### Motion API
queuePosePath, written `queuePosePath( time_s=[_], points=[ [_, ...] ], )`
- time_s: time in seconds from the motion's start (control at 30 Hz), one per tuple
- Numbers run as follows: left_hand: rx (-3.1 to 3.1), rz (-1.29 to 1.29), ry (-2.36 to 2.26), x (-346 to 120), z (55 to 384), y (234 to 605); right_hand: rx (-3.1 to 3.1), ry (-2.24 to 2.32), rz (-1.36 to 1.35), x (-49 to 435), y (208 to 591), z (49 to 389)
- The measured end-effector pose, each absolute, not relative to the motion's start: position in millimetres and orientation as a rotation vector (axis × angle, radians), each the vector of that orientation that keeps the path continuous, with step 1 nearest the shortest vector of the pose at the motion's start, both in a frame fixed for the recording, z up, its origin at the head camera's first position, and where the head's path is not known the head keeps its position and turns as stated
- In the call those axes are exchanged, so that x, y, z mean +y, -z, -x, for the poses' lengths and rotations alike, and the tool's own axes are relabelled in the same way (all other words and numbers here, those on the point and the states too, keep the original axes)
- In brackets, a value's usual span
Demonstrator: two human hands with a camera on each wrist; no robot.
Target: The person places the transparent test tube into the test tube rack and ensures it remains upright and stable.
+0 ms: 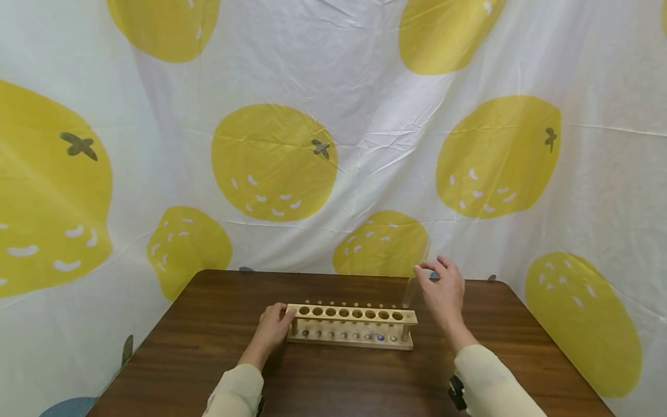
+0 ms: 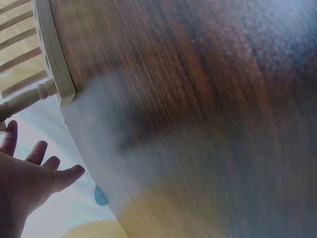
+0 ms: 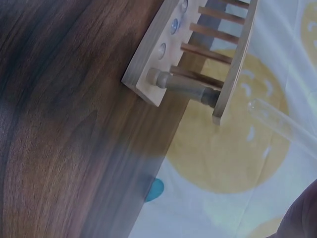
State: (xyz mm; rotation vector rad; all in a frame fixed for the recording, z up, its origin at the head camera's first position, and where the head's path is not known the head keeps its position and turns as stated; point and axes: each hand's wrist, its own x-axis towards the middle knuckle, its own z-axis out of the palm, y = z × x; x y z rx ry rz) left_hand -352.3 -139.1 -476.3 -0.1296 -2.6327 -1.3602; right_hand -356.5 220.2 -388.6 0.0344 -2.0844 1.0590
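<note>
A light wooden test tube rack [image 1: 351, 314] stands on the table, with a row of holes along its top bar and pegs behind. My left hand [image 1: 272, 329] grips its left end, the thumb at the top bar; in the left wrist view the other fingers [image 2: 67, 177] spread beyond the end. With thumb and fingertips, my right hand [image 1: 444, 292] pinches a clear glass test tube [image 1: 410, 291] above the right end. The tube tilts, its rounded lower end beside the top bar in the right wrist view. Small round glassy spots [image 3: 174, 26], one bluish, dot the rack's base.
The dark wood-grain table [image 1: 333, 385] has rounded far corners. Close behind it hangs a white cloth [image 1: 375, 174] printed with big yellow fruit, which also runs along both sides.
</note>
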Motion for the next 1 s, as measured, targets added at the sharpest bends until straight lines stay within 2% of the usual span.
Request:
queuePosePath(
  time_s=[0.6, 1.0],
  points=[
    [-2.638, 0.137, 1.348, -140, 354, 476, -2.185, -1.077, -0.089, 207, 399, 351],
    [-2.629, 0.151, 1.351, -140, 353, 476, -2.268, -1.042, -0.144, 207, 425, 347]
  ],
)
